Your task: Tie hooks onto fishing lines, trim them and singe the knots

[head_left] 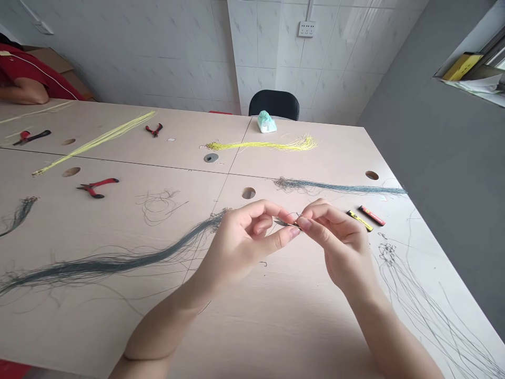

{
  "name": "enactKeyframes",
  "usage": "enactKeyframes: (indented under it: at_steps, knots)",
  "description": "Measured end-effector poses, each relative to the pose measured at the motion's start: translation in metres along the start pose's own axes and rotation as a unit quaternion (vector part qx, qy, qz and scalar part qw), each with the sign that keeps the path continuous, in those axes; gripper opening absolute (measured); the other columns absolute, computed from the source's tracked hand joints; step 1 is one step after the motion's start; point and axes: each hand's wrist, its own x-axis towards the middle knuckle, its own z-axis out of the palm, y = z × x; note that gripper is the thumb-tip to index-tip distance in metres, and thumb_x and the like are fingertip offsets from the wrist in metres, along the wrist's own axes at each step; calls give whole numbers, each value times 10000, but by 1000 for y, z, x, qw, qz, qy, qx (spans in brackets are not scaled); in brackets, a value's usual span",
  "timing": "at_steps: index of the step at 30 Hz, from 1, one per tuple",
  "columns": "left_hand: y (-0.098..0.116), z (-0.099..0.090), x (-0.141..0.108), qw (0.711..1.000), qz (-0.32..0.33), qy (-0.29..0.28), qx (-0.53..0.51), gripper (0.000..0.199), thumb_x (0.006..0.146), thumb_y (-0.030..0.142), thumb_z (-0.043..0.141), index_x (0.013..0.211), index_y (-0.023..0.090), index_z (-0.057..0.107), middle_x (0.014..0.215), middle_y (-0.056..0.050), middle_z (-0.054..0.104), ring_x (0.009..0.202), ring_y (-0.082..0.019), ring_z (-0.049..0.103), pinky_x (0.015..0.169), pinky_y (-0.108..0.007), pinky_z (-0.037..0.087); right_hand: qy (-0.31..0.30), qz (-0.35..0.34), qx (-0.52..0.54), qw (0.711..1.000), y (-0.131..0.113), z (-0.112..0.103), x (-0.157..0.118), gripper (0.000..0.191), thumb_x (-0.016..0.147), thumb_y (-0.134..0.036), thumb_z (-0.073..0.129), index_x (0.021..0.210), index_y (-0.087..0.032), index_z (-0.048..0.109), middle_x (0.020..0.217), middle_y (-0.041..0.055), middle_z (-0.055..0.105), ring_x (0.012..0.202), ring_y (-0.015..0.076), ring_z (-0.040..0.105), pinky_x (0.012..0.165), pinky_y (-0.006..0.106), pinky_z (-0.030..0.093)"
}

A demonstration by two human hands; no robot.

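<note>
My left hand (252, 231) is closed in a pinch, thumb and forefinger on a small dark pointed piece (281, 222) whose exact kind I cannot make out. Right against it, my right hand (339, 237) pinches a thin dark line, with a fine curved bit showing above the fingertips. Both hands are held over the table, fingertips nearly touching. A bundle of dark blue-grey lines (130, 260) lies left of my left hand, its tangled end close behind the wrist. Beside my right hand are a yellow lighter-like stick (360, 221) and a red one (372, 216).
Loose thin lines (430, 310) trail along the right edge. Another blue-grey bundle (343, 188) and yellow bundles (260, 145) lie farther back. Red-handled pliers (97, 187) rest at left. The table (252, 321) has round holes. A person in red (35, 73) sits far left.
</note>
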Motion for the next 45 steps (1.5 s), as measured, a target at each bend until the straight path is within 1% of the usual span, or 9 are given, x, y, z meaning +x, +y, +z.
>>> enactKeyframes:
  at_steps: [5, 16, 19, 21, 25, 28, 32, 39, 45]
  knots:
    - [-3, 0, 1, 1000, 4, 16, 23, 184, 792, 426, 746, 825, 246, 751, 582, 70, 210, 507, -69, 260, 463, -194, 266, 15, -24, -2, 1000, 3, 3, 0, 120, 901, -288, 672, 788, -247, 674, 801, -9, 586, 781, 146, 540, 747, 323, 437]
    - [-7, 0, 10, 996, 45, 65, 31, 179, 796, 391, 722, 782, 215, 753, 550, 71, 232, 499, -80, 265, 483, -230, 271, 71, -165, -159, 971, 6, 9, 3, 91, 906, -185, 641, 853, -249, 676, 820, 2, 639, 771, 163, 567, 723, 338, 457]
    - [-11, -3, 16, 995, 52, 77, 25, 192, 791, 402, 728, 800, 211, 739, 574, 69, 261, 524, -81, 290, 505, -228, 285, 54, -127, -233, 963, 12, -1, 14, 135, 937, -270, 601, 831, -232, 676, 863, 22, 659, 798, 175, 592, 720, 339, 455]
    - [-14, -5, 19, 995, 51, 85, 17, 217, 795, 420, 725, 810, 203, 726, 581, 70, 269, 522, -78, 273, 498, -228, 268, 8, -58, -311, 949, 25, -7, 23, 164, 948, -305, 568, 868, -223, 686, 912, 42, 676, 832, 195, 612, 706, 340, 450]
    - [-15, -7, 19, 996, 39, 82, 12, 249, 811, 442, 701, 819, 194, 705, 584, 64, 304, 518, -78, 258, 478, -231, 233, -115, 88, -484, 863, 66, -12, 36, 156, 884, -298, 639, 986, -190, 689, 1029, 111, 684, 1006, 284, 616, 724, 353, 444]
    - [-12, -8, 16, 995, 42, 88, 13, 240, 810, 437, 698, 805, 197, 699, 584, 64, 295, 520, -80, 260, 481, -231, 232, -141, 115, -532, 827, 94, -11, 39, 178, 833, -277, 698, 980, -177, 685, 1018, 133, 672, 1047, 316, 602, 721, 347, 436]
    - [-7, -10, 12, 994, 48, 93, 11, 208, 805, 412, 699, 796, 205, 698, 583, 69, 257, 515, -81, 259, 483, -232, 240, -144, 111, -541, 821, 112, -12, 39, 82, 820, -231, 705, 876, -181, 673, 913, 114, 644, 980, 307, 603, 713, 339, 418]
    - [-4, -12, 11, 996, 50, 73, -1, 202, 805, 409, 697, 802, 207, 698, 588, 72, 231, 510, -83, 257, 466, -234, 233, -154, 69, -518, 839, 127, -11, 40, 128, 957, -248, 522, 936, -200, 639, 944, 81, 636, 949, 250, 577, 731, 321, 413]
    - [-7, -11, 13, 997, 46, 67, -3, 211, 815, 415, 697, 817, 204, 697, 599, 70, 236, 525, -82, 250, 472, -234, 219, -157, 56, -504, 848, 133, -12, 38, 102, 953, -236, 499, 977, -173, 576, 957, 120, 616, 944, 272, 559, 746, 348, 405]
